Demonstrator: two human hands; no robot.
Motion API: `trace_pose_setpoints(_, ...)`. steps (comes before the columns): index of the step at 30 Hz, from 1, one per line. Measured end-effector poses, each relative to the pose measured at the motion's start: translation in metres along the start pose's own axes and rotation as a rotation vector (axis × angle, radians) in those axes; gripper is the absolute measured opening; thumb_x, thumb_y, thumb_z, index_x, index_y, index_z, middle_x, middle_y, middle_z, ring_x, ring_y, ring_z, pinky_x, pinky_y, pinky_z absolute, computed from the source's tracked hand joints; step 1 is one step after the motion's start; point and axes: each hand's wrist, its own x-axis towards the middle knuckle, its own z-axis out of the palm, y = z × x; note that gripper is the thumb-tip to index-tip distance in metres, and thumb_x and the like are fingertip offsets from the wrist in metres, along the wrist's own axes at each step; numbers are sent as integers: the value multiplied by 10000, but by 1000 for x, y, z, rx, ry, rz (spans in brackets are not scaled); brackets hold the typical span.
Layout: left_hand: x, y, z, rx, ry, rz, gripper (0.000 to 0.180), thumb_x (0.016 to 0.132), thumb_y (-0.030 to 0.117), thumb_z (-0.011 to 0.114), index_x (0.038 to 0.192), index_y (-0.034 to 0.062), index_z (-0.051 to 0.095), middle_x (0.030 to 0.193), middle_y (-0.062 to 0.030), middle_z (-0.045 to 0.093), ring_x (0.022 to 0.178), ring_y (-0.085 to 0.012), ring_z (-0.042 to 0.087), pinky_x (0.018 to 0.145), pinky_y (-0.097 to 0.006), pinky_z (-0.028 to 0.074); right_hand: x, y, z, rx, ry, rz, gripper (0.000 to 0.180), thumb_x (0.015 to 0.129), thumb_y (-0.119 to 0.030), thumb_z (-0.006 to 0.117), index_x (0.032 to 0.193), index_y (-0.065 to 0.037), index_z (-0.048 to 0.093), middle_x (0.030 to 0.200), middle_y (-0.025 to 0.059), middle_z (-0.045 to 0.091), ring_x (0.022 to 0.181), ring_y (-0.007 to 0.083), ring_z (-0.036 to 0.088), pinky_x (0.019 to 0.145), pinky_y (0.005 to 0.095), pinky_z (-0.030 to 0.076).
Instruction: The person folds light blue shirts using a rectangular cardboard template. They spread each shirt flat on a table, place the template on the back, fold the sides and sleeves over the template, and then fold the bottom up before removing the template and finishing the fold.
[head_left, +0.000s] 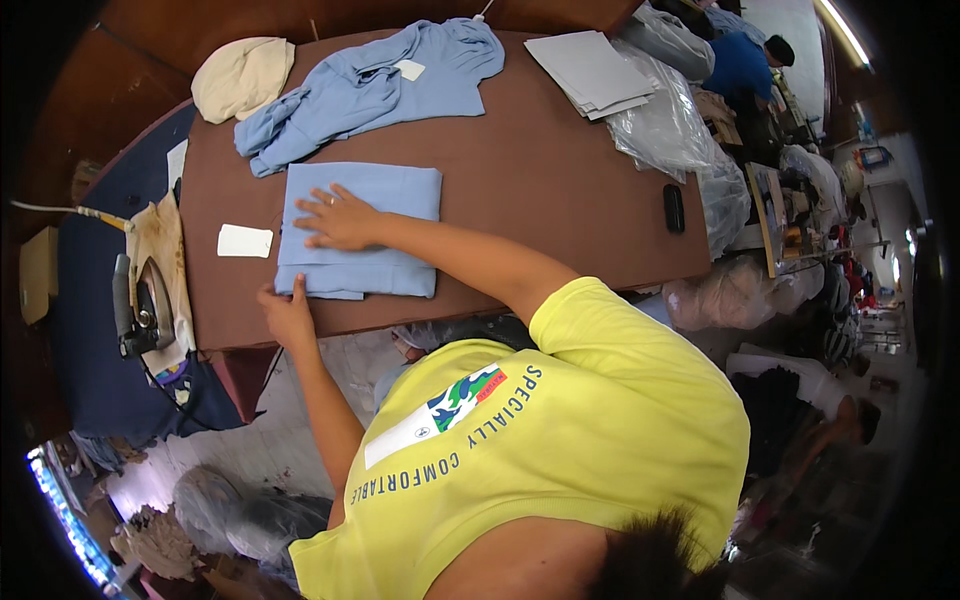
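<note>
A folded light blue garment (400,190) lies flat on the brown-covered table (560,180). My right hand (340,218) rests on top of it, palm down, with the fingers spread. At the garment's near left corner, my left hand (288,315) has its thumb on the cloth edge and its fingers round the outside; some of the fingers are hidden. A white card (244,241) sits just left of the garment. Beyond it is an unfolded light blue garment (390,85) with a white tag (409,69) on it.
An iron (150,310) stands on a scorched cloth (160,235) at the left. A cream cloth bundle (243,78) is at the far left. Grey sheets (590,72), plastic bags (665,120) and a black case (673,208) lie to the right. A person in blue (738,62) is at the upper right.
</note>
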Motion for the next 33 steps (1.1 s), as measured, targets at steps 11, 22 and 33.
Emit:
trace_pose_setpoints(11, 62, -37, 24, -66, -229, 158, 486, 641, 236, 773, 998, -44, 598, 969, -216, 633, 934, -325, 606, 811, -383, 456, 77, 50, -50, 302, -298, 512, 568, 636, -268, 748, 1134, -76, 556, 1141, 163, 569, 1027, 310, 552, 846, 396, 452)
trace_pose_setpoints(22, 2, 180, -137, -554, -656, 578, 270, 700, -15, 658, 963, -24, 596, 830, -25, 582, 734, -85, 517, 680, -218, 422, -143, 70, -249, 600, 166, 38, 385, 639, -90, 734, 997, -26, 605, 906, 93, 647, 845, 145, 584, 765, 300, 458)
trace_pose_setpoints(33, 36, 441, 32, -338, -158, 1327, 288, 679, 57, 639, 967, 48, 642, 911, -131, 636, 867, -270, 617, 771, -324, 474, -248, 220, -344, 26, 889, 536, 246, 627, -158, 658, 871, -131, 680, 798, 107, 658, 752, 279, 643, 657, 353, 500)
